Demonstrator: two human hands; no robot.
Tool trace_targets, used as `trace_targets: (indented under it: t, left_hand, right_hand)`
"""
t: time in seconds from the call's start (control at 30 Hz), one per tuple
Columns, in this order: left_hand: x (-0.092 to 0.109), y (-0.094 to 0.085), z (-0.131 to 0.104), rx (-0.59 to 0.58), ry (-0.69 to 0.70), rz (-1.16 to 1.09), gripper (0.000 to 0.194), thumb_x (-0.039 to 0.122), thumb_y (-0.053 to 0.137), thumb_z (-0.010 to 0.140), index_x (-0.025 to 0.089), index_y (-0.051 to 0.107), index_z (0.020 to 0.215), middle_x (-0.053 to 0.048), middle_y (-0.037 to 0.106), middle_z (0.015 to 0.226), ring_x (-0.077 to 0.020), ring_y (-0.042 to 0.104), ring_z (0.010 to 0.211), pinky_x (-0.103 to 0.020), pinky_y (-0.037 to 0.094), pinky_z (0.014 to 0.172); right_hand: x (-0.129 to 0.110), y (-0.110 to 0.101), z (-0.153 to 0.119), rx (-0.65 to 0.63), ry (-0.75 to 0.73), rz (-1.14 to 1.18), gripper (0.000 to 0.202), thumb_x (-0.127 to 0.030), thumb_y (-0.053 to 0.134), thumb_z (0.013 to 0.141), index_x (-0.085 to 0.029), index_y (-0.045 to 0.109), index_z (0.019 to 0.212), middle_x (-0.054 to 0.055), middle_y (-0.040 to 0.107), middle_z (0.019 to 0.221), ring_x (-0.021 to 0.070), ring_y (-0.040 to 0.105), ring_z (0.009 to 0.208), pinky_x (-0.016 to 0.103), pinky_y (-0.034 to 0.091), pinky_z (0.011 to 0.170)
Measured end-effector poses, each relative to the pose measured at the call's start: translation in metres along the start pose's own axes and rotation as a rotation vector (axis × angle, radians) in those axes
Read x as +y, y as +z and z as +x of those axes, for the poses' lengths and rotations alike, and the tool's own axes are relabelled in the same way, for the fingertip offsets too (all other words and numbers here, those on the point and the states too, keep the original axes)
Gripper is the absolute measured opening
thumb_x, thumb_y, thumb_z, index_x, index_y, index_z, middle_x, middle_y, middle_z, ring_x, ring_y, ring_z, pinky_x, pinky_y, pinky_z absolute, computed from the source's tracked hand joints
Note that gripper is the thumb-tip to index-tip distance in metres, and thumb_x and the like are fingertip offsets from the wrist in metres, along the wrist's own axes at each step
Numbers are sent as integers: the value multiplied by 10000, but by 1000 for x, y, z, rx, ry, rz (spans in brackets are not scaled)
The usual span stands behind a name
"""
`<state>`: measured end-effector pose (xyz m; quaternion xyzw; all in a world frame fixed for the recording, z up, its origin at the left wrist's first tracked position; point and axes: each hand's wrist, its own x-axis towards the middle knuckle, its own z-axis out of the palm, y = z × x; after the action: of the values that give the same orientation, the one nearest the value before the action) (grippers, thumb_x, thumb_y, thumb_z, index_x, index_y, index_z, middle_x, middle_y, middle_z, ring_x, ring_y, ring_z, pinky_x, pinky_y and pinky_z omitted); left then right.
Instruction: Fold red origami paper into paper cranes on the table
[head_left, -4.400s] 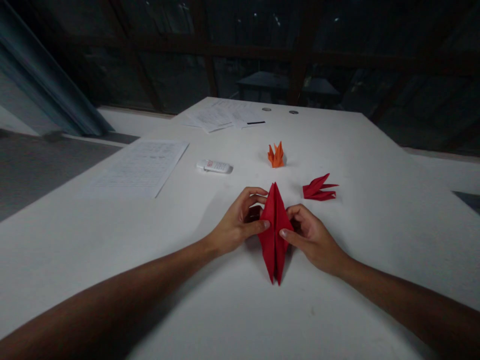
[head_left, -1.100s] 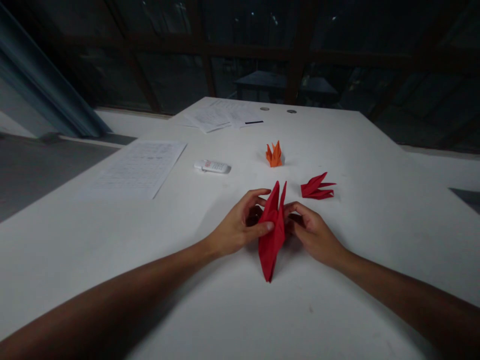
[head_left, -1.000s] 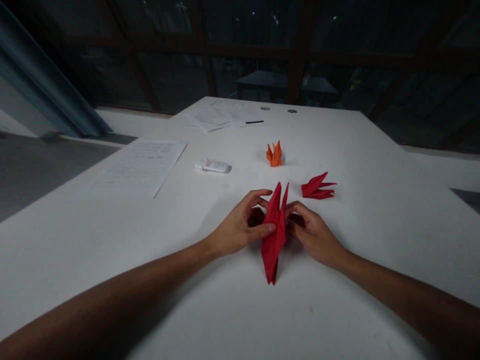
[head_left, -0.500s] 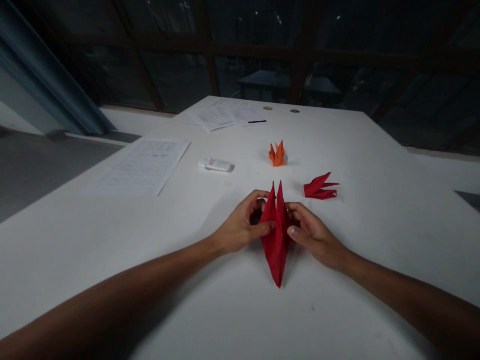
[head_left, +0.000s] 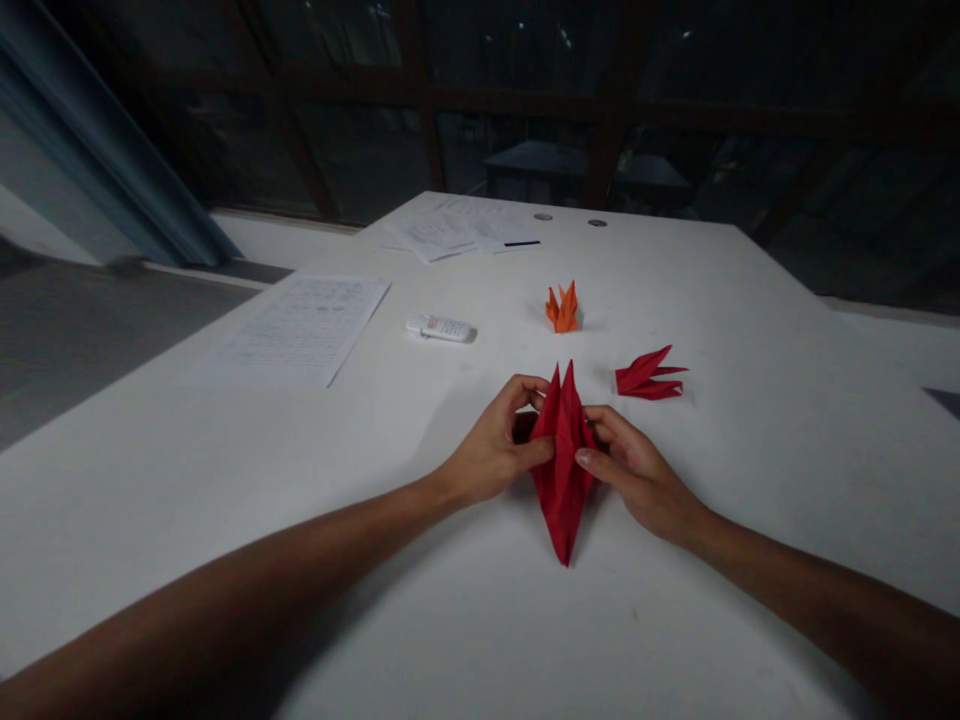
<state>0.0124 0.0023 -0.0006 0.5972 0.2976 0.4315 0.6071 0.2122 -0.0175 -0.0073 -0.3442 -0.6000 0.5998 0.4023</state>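
Note:
A large folded red paper (head_left: 564,480) with two points at its far end and a narrow tip towards me is between my hands, over the white table (head_left: 465,620). My left hand (head_left: 504,445) grips its left side, thumb on the near face and fingers behind. On its right side my right hand (head_left: 634,470) holds it the same way, with the thumb near the middle fold. Some fingertips are hidden behind the paper.
A smaller red folded paper (head_left: 649,377) lies to the right, an orange one (head_left: 562,308) stands farther back. Left of them are a white bottle-like object (head_left: 440,328) and a printed sheet (head_left: 307,325). More sheets (head_left: 442,230) lie at the far edge.
The red paper's middle panels look more spread, and its near tip has tilted slightly. Both hands remain on it. The whole view has shifted slightly.

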Motion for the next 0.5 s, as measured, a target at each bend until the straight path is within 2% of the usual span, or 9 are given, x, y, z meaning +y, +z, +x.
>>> trace_targets:
  t: [0.13, 0.23, 0.33, 0.5]
  left_hand:
    - [-2, -2, 0, -11, 6, -14, 454, 237, 731, 843, 217, 468, 1212, -55, 549, 1147, -174, 625, 933, -301, 508, 784]
    - [-1, -1, 0, -35, 22, 43, 558, 283, 773, 831, 210, 453, 1283, -82, 584, 1155, -203, 622, 990, -346, 509, 864]
    - [0, -1, 0, -59, 19, 98, 632, 288, 795, 818, 202, 437, 1332, -96, 607, 1159, -206, 620, 1002, -355, 507, 896]
    - [-1, -1, 1, -46, -23, 30, 605, 295, 781, 830, 206, 431, 1314, -89, 631, 1126, -198, 644, 954, -331, 541, 833]
  right_hand:
    - [4, -3, 0, 35, 42, 44, 293, -280, 620, 953, -257, 545, 1234, 33, 678, 1036, 171, 639, 863, 297, 505, 741]
    - [4, -2, 0, 51, 55, 71, 416, -310, 676, 926, -282, 492, 1298, 38, 678, 1060, 182, 652, 886, 313, 528, 763]
    - [3, 0, 0, 61, 48, 59, 487, -297, 745, 876, -293, 479, 1284, 33, 678, 1065, 184, 657, 905, 319, 533, 795]
    - [6, 0, 1, 96, 16, 94, 300, -312, 709, 910, -290, 477, 1099, -25, 656, 927, 131, 617, 720, 254, 486, 651]
